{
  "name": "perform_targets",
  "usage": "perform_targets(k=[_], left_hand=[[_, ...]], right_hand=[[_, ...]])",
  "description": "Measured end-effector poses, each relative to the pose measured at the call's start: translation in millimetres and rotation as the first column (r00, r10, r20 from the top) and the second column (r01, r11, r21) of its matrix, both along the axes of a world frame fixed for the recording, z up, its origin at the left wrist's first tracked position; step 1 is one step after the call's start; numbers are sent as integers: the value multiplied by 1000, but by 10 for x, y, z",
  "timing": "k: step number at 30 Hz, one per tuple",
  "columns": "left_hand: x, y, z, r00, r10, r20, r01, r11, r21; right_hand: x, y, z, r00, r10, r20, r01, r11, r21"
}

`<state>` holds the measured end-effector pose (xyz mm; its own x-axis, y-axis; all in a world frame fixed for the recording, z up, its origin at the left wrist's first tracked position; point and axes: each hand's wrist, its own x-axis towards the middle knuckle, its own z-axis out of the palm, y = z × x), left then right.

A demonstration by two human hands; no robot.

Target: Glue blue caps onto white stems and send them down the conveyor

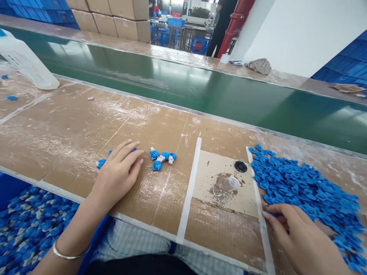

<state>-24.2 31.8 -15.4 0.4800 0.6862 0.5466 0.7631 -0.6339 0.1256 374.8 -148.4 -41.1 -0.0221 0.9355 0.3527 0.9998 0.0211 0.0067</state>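
My left hand [119, 172] lies curved on the table with its fingers stretched out over small blue pieces [101, 164], partly hidden beneath it. Just right of it sits a loose cluster of blue rose-like pieces [156, 165] with whitish stubs. My right hand [301, 233] has thumb and forefinger pinched at the near left edge of a heap of flat blue petal pieces [301, 187]. A bit of blue shows at those fingertips. Between the hands, a small clear cup [230, 183] stands on a wet cardboard sheet [206, 168], near a black round lid [240, 166].
A blue bin [7, 191] full of blue-and-whitish pieces sits below the table edge at left. A white plastic jug [27, 63] stands at far left. Beyond the table runs a green conveyor belt [177, 82]. Cardboard boxes [126, 28] are stacked behind; a person [222, 28] stands farther back.
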Motion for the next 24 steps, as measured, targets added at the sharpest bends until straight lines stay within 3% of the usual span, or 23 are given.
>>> perform_targets(k=[4, 7, 9, 13, 16, 21, 22, 24], left_hand=[[84, 81, 104, 970, -205, -131, 199, 978, -60], [114, 210, 187, 917, -298, -263, 270, 953, -138], [134, 291, 236, 885, -346, -312, 296, 935, -197], [165, 385, 285, 891, -336, -306, 260, 929, -262], [136, 380, 279, 944, -245, -222, 182, 945, -270], [202, 45, 273, 992, -46, 115, 59, 991, -119], [276, -81, 266, 977, -45, 208, 70, 991, -117], [484, -360, 226, 915, -113, 387, 224, 941, -254]], right_hand=[[-99, -95, 74, 959, 153, 239, -166, 986, 34], [-188, -138, 154, 887, 290, 360, -316, 948, 15], [-233, -151, 168, 869, 305, 390, -338, 941, 18], [-267, -159, 75, 990, 68, 122, -74, 996, 41], [-235, -137, 42, 993, -82, -86, 82, 997, -11], [-304, 53, 281, 955, -88, -284, 102, 994, 36], [-356, 120, 337, 934, -64, -351, 81, 996, 33], [-474, 270, 409, 884, 11, -466, 14, 999, 50]])
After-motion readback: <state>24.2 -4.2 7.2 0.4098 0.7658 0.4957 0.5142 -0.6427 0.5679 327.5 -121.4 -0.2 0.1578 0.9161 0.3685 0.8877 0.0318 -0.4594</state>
